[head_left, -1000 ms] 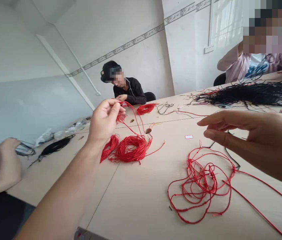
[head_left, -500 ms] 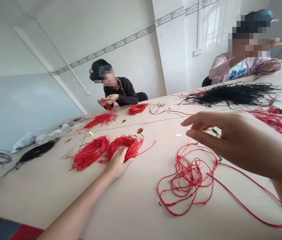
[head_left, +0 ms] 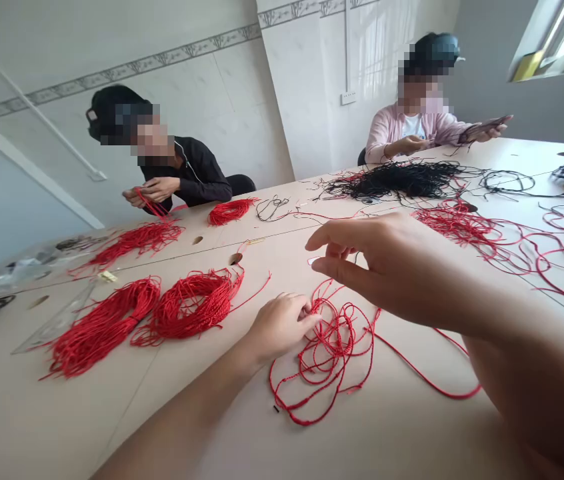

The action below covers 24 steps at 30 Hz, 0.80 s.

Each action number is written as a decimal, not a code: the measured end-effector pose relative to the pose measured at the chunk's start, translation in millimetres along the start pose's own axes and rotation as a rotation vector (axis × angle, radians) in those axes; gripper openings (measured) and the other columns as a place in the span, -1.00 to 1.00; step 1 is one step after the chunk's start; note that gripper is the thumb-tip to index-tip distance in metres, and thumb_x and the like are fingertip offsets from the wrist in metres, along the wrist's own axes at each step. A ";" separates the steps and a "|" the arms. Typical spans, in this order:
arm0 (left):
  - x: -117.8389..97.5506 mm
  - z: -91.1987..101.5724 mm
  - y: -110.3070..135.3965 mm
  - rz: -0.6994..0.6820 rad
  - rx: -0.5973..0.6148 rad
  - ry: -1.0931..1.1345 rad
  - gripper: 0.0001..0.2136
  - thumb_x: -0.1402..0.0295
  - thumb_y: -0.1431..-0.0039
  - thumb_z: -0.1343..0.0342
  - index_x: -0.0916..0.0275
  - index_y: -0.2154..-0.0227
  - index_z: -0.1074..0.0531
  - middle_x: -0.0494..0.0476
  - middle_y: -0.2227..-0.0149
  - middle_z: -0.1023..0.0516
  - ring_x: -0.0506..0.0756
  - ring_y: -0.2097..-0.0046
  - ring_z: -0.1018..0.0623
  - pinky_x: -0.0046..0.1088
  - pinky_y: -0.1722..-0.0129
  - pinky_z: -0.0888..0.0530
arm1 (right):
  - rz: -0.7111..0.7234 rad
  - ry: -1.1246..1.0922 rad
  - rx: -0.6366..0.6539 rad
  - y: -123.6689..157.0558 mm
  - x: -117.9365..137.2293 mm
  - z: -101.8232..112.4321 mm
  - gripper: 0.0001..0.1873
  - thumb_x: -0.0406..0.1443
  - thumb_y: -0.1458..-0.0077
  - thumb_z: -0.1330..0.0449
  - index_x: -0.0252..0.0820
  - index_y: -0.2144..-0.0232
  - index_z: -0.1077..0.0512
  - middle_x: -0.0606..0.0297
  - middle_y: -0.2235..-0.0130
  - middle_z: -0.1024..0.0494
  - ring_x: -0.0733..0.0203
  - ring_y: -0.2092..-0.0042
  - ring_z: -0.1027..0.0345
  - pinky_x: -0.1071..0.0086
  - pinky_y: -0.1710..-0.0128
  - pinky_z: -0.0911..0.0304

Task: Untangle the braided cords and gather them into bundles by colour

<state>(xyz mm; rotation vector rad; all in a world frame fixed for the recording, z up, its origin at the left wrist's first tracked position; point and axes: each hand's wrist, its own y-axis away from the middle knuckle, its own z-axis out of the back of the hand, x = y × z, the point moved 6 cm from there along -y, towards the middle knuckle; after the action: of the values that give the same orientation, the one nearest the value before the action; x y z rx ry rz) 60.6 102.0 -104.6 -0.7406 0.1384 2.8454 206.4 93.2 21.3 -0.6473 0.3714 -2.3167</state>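
My left hand (head_left: 282,325) rests on the table at the left edge of a loose tangle of red cord (head_left: 329,357), fingers curled and touching its strands. Whether they pinch a strand I cannot make out. My right hand (head_left: 387,260) hovers above the same tangle, fingers stretched out and apart, holding nothing. A long red strand (head_left: 427,380) trails from the tangle toward the right under my right forearm. Two bundles of red cord (head_left: 182,310) lie to the left of my left hand.
Light wooden table (head_left: 62,427). A person in black (head_left: 182,177) handles red cord at the far left; another in pink (head_left: 407,130) sits at the back right. A black cord heap (head_left: 397,179) and more red cords (head_left: 467,227) lie beyond. Clear plastic packets (head_left: 22,270) sit far left.
My left hand set the red bundle down, then moved right from it to the edge of the loose red tangle. My view swung to the right; the right hand stayed hovering.
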 end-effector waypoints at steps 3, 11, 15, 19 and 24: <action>-12.5 21.0 -10.9 -0.034 0.032 0.093 -0.78 0.27 -0.21 0.03 0.19 0.48 -0.43 0.00 0.50 -0.49 0.10 0.41 -0.48 -0.41 0.42 -0.35 | 0.009 -0.006 -0.029 -0.3 -2.4 3.9 -0.80 -0.20 -0.18 -0.13 -0.05 0.22 -0.53 0.39 0.39 -0.60 0.27 0.44 -0.40 0.41 0.51 -0.11; -48.8 90.6 19.6 -0.243 -0.038 0.980 -0.83 0.35 -0.26 -0.07 0.20 0.40 -0.53 0.04 0.43 -0.57 0.01 0.33 -0.52 -0.53 0.25 -0.45 | 0.028 -0.289 -0.079 -2.2 -8.6 9.8 -0.76 -0.24 -0.28 -0.06 -0.04 0.24 -0.55 0.41 0.20 -0.61 0.30 0.21 -0.47 0.44 0.25 -0.30; -44.0 82.6 25.3 -0.225 -0.005 1.249 -0.79 0.38 -0.27 -0.04 0.22 0.44 -0.52 0.03 0.45 -0.58 0.00 0.33 -0.53 -0.54 0.23 -0.48 | -0.006 -0.680 0.181 -4.5 -2.1 -12.9 -0.82 -0.20 -0.26 -0.13 -0.08 0.25 -0.53 0.39 0.21 -0.60 0.32 0.18 -0.47 0.47 0.19 -0.35; -43.2 84.3 25.0 -0.216 -0.008 1.294 -0.76 0.39 -0.28 -0.01 0.21 0.47 -0.52 0.02 0.48 -0.61 -0.03 0.36 -0.53 -0.61 0.27 -0.47 | -0.075 -0.971 0.302 -6.9 -1.2 -30.4 -0.81 -0.19 -0.21 -0.20 -0.21 0.26 -0.47 0.28 0.23 -0.59 0.26 0.16 -0.46 0.38 0.12 -0.38; -44.3 87.2 27.9 -0.223 -0.016 1.278 -0.76 0.38 -0.28 -0.02 0.21 0.47 -0.52 0.02 0.47 -0.60 -0.02 0.35 -0.54 -0.60 0.26 -0.47 | -0.025 -1.210 0.332 -9.6 3.1 -33.0 -0.87 -0.28 -0.23 -0.21 -0.27 0.28 -0.45 0.31 0.26 -0.56 0.37 0.17 -0.43 0.48 0.12 -0.34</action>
<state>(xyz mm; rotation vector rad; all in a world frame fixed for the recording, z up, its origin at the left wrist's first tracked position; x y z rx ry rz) 51.3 79.6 -5.9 -2.2358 0.1814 1.7463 181.2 100.6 -1.1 -1.6653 -0.5644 -1.5444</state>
